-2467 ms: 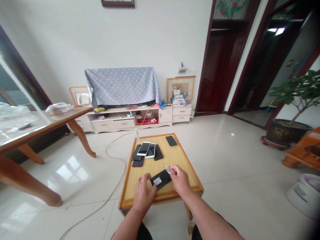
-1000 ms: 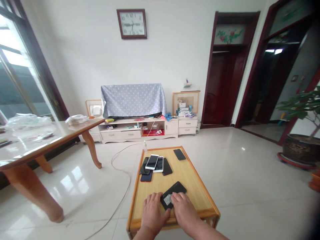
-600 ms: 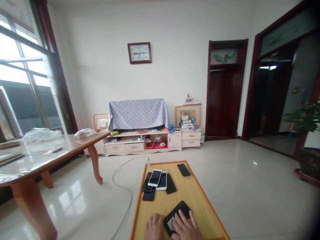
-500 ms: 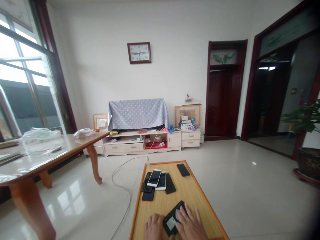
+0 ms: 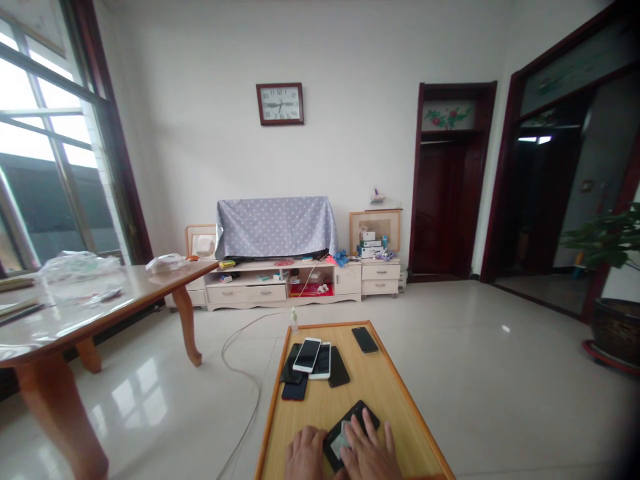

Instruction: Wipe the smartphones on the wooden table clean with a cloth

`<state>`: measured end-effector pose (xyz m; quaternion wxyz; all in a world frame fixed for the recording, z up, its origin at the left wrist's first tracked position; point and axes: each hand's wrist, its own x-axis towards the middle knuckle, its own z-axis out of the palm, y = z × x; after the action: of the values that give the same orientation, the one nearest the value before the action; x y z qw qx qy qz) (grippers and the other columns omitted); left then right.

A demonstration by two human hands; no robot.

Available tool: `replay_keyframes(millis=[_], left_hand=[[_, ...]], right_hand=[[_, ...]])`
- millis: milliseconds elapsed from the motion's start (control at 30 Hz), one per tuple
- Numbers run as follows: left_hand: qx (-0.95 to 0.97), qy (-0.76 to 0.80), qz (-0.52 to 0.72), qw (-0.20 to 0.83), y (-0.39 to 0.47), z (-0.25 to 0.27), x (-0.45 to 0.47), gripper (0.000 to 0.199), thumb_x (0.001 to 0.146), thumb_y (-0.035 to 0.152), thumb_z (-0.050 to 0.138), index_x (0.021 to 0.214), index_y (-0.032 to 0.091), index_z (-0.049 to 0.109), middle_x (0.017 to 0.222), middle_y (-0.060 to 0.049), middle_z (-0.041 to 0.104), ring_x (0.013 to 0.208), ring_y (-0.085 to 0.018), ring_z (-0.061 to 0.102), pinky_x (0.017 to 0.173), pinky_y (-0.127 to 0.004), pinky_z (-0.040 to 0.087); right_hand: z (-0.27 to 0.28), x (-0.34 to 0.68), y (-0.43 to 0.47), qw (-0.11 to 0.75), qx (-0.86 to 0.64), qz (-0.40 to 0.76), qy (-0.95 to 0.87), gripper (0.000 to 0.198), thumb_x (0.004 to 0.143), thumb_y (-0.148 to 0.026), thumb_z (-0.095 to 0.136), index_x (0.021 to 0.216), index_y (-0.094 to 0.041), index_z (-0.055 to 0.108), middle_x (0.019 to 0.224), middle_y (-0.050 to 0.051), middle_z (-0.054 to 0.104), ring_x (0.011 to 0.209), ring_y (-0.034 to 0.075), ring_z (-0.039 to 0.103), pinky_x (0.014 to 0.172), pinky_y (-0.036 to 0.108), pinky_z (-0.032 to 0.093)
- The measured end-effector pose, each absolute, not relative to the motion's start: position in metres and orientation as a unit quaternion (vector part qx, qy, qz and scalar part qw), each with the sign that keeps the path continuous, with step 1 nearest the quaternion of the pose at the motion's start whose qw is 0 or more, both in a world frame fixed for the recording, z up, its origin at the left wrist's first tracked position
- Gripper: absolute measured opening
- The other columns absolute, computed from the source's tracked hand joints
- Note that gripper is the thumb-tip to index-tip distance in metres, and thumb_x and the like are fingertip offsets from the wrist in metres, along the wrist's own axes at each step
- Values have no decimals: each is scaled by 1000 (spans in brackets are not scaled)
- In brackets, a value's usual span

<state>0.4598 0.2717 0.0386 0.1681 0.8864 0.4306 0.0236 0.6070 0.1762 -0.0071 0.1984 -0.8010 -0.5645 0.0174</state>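
Note:
A black phone (image 5: 369, 413) lies slanted at the near end of the wooden tabletop, a pale label (image 5: 335, 448) on its upper face. My left hand (image 5: 305, 455), fingers bent, grips the phone's left edge; its thumb is partly hidden at the bottom of the view. Under the fingers of my right hand (image 5: 371, 450) is a small greyish-white wipe (image 5: 345, 427), pressed flat against the phone. These right fingers are stretched and slightly spread. Farther up the table are a white phone (image 5: 307, 355) lying across other phones, a dark blue phone (image 5: 295, 389) and a black phone (image 5: 339, 368).
Another dark phone (image 5: 365, 340) lies near the table's far right corner. A small clear bottle (image 5: 294, 320) stands at the far left corner. A cable (image 5: 259, 387) runs along the floor to the left. A larger table (image 5: 135, 291) with plastic bags stands at left.
My right hand and the wipe have slid a little left across the phone, covering more of the label. My left hand still holds the phone's edge.

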Motion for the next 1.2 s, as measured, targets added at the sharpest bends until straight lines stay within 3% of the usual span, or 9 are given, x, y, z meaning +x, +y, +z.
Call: replay_keyframes(millis=[133, 300, 533, 667, 800, 933, 1200], left_hand=[[893, 417, 39, 165, 272, 30, 457, 55, 69, 30, 58, 124, 31, 59, 129, -5, 58, 123, -25, 48, 100, -36, 35], [897, 396, 132, 144, 265, 24, 454, 46, 79, 47, 55, 120, 26, 61, 122, -8, 59, 116, -26, 50, 99, -35, 33], [901, 387, 140, 135, 269, 15, 458, 58, 72, 52, 65, 124, 26, 57, 124, -7, 57, 118, -27, 48, 100, -38, 32], [898, 388, 160, 133, 270, 10, 457, 63, 71, 54, 66, 124, 22, 55, 126, -9, 55, 120, -27, 47, 101, -37, 33], [900, 386, 149, 135, 271, 11, 457, 49, 73, 45, 65, 117, 23, 57, 122, -9, 57, 116, -26, 49, 99, -37, 34], [902, 382, 142, 146, 270, 15, 457, 45, 73, 42, 65, 114, 24, 58, 120, -8, 58, 114, -26, 50, 98, -37, 34], [895, 396, 132, 155, 268, 22, 457, 45, 74, 44, 64, 113, 23, 58, 120, -8, 57, 115, -26, 48, 100, -36, 32]], right_hand=[[-9, 587, 175, 210, -760, 41, -613, 45, 100, -51, 29, 138, -43, 52, 145, -2, 47, 141, 35, 33, 115, 69, 14], [31, 589, 159, 240, -746, 92, -614, 52, 103, -49, 19, 146, -34, 44, 151, 2, 43, 148, 29, 21, 117, 63, 10], [30, 609, 157, 333, -778, 46, -531, 48, 103, -39, 25, 140, -24, 53, 144, 8, 53, 142, 24, 36, 118, 52, 19], [28, 600, 152, 289, -762, 43, -578, 47, 103, -38, 26, 143, -27, 49, 147, 5, 50, 145, 25, 31, 119, 56, 14], [31, 588, 150, 221, -746, 66, -624, 51, 104, -46, 23, 148, -30, 41, 152, 2, 44, 148, 27, 20, 118, 60, 4], [31, 595, 154, 172, -752, 64, -633, 52, 104, -49, 19, 145, -31, 46, 151, 0, 45, 149, 28, 17, 116, 62, -7], [32, 595, 158, 169, -779, 53, -601, 52, 104, -44, 17, 141, -28, 51, 152, 4, 44, 148, 25, 19, 116, 59, -11]])
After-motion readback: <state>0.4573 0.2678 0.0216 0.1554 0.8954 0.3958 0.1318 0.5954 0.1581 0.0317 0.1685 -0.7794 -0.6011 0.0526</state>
